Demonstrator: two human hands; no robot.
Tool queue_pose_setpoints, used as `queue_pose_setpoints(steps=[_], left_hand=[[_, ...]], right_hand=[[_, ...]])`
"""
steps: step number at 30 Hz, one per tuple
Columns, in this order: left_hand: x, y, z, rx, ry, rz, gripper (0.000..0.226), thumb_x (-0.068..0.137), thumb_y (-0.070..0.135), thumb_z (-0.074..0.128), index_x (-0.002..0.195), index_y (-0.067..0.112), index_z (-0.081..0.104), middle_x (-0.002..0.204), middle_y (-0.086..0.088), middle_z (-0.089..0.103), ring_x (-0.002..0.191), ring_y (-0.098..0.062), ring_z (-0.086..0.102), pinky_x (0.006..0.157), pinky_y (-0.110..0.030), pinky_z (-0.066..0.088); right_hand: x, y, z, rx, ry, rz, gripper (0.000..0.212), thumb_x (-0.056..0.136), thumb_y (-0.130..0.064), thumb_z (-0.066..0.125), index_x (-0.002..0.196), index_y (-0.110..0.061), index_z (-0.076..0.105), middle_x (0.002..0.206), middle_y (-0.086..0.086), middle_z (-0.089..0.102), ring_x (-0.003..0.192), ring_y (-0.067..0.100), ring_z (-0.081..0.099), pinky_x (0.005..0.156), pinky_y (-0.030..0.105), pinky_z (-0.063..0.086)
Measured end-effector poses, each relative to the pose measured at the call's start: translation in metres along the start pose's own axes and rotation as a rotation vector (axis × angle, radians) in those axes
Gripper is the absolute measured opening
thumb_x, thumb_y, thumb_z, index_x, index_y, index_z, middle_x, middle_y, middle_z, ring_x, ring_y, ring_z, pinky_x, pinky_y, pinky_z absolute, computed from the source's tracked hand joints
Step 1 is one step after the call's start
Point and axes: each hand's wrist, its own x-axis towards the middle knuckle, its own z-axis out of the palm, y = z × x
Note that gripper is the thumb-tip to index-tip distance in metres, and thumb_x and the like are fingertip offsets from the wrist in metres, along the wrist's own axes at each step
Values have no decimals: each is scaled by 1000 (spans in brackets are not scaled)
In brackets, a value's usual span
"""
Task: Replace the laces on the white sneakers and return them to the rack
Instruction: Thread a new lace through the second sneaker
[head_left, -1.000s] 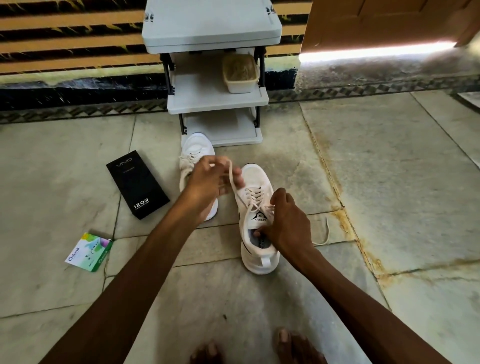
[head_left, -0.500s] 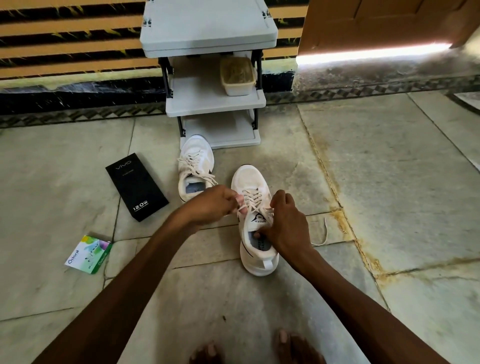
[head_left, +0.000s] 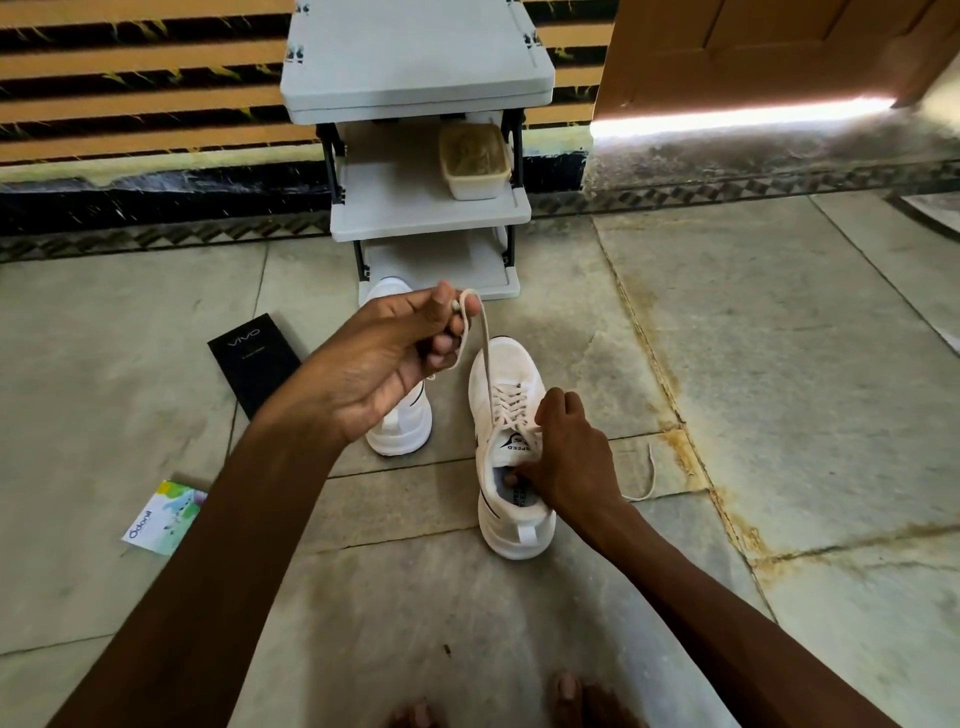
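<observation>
Head view: left hand (head_left: 387, 358), frame centre, fingers pinched on lace (head_left: 484, 358), drawn up taut from right sneaker (head_left: 511, 447). Right hand (head_left: 569, 462) lower centre, fingers clamped on tongue, steadying sneaker on floor. Second sneaker (head_left: 402, 421) just left, partly hidden. Grey rack (head_left: 415, 208) top centre. Step, as judged: lacing or tightening. Next: snug slack, tie, then shelve pair.

A shoe rack (head_left: 415, 73) stands at upper centre of the frame, a tub (head_left: 474, 161) on its middle shelf. Below it two sneakers sit side by side on the floor (head_left: 779, 364): the right sneaker (head_left: 511, 457) at centre, the left sneaker (head_left: 400, 415) partly behind the raised left hand (head_left: 384, 358). A box (head_left: 254, 361) lies left of them, a packet (head_left: 163, 516) at lower left.
</observation>
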Motion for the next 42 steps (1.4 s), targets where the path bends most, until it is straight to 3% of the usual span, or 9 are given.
queue_pose_setpoints(steps=[7,10,13,17,22,28,33,38,42], left_hand=[[5,-33,-3,698,354,38,21,85,9,72,103,14,65,78,-3,72,61,-4,64,60,-16,48],[5,-43,-1,790,424,157,13,83,12,74,92,18,68,73,5,69,60,5,61,58,-6,44],[9,-52,2,863,449,265,16,85,15,73,79,27,64,75,9,69,72,2,64,72,-18,53],[15,-63,7,605,336,257,18,96,11,57,82,19,51,86,-2,74,87,-16,72,84,-42,57],[9,-63,14,214,183,123,8,101,10,47,93,10,48,79,-6,72,68,-23,70,66,-36,56],[11,-59,14,3,61,123,13,100,8,45,88,11,44,102,-15,72,101,-31,69,96,-42,53],[11,-50,25,-163,-19,239,10,95,6,48,89,10,41,99,-14,72,102,-32,67,98,-41,51],[8,-32,34,-225,89,258,6,93,14,54,91,12,48,76,-2,67,65,-15,62,63,-24,53],[8,-29,25,167,120,262,8,91,17,60,94,10,59,70,-3,66,58,-12,52,51,-19,40]], right_hand=[[1,8,-10,135,-81,-1,81,60,-49,88,120,-18,42,113,-3,45,87,19,57,70,31,45],[1,15,-16,243,-43,39,59,69,-46,84,114,-22,55,109,-6,50,82,9,54,68,24,39],[-6,16,-16,235,52,26,32,76,-39,81,100,-24,66,103,-5,59,74,9,60,60,18,38],[-21,6,-11,135,194,-12,31,82,-40,74,106,-24,60,101,-8,58,71,14,61,61,29,49],[-19,5,-6,126,183,28,24,85,-39,71,99,-23,59,94,-6,63,74,16,61,65,34,52],[-14,13,-6,227,121,6,15,80,-30,77,85,-22,65,83,-6,66,70,10,61,65,30,51],[-14,14,-4,236,112,7,16,80,-31,77,85,-23,64,82,-8,64,72,8,61,67,29,51],[-14,17,-3,253,100,14,18,79,-34,78,87,-24,64,80,-8,64,72,7,61,68,29,53],[-14,17,-6,274,98,17,19,79,-33,79,88,-22,67,79,-9,64,72,8,62,70,30,55]])
